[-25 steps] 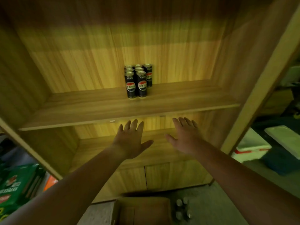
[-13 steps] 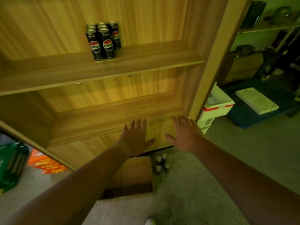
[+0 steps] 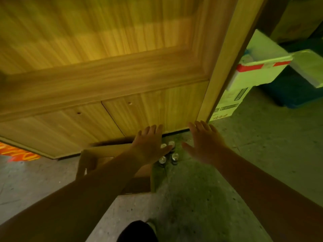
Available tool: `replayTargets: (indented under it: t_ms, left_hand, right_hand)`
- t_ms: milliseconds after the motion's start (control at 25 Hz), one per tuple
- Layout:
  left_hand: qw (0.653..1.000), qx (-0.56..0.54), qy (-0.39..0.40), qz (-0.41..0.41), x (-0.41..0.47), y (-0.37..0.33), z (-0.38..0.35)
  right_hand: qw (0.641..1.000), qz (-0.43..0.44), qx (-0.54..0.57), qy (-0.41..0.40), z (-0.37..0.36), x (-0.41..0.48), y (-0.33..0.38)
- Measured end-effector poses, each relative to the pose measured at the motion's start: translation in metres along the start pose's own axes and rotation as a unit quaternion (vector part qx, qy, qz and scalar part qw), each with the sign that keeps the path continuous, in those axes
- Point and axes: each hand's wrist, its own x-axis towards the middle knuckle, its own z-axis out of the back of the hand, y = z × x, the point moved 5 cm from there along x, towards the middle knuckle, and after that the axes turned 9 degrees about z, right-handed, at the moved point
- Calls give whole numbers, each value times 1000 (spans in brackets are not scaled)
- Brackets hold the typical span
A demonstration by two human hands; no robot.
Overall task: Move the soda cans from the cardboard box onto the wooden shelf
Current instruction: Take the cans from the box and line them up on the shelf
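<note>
Since a moment ago we have dropped both hands, left hand (image 3: 150, 149) and right hand (image 3: 204, 144), empty and spread apart, over four soda cans (image 3: 168, 153) standing on the floor (image 3: 218, 198) beside the cardboard box (image 3: 90, 159), below the wooden shelf (image 3: 104, 74).

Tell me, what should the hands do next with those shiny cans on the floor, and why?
Probably reach a bit lower and close around the cans. Four can tops show on the floor beside the cardboard box, just under the spread, empty left hand and right hand. Neither hand is touching a can yet, so grabbing comes before any lifting to the shelf.
</note>
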Motion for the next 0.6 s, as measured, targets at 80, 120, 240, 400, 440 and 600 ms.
replayTargets:
  t_ms: [80,120,240,400,440,600]
  left_hand:
    - [999,-10,2,30,29,-7,-75]
    - [999,-18,12,41,43,-9,-110]
    - [995,-41,41,79,85,-11,-217]
    - [980,-87,78,159,121,1,-338]
    - [976,-91,91,175,127,4,-366]
    - [952,-146,120,240,143,14,-442]
  right_hand:
    - [1000,13,-3,6,-76,19,-26]
    - [1000,17,-5,11,-113,27,-38]
    - [999,24,-5,21,-223,54,-73]
    - [998,32,35,46,-345,84,-104]
    - [997,37,44,50,-373,89,-109]
    - [996,46,66,49,-448,103,-118]
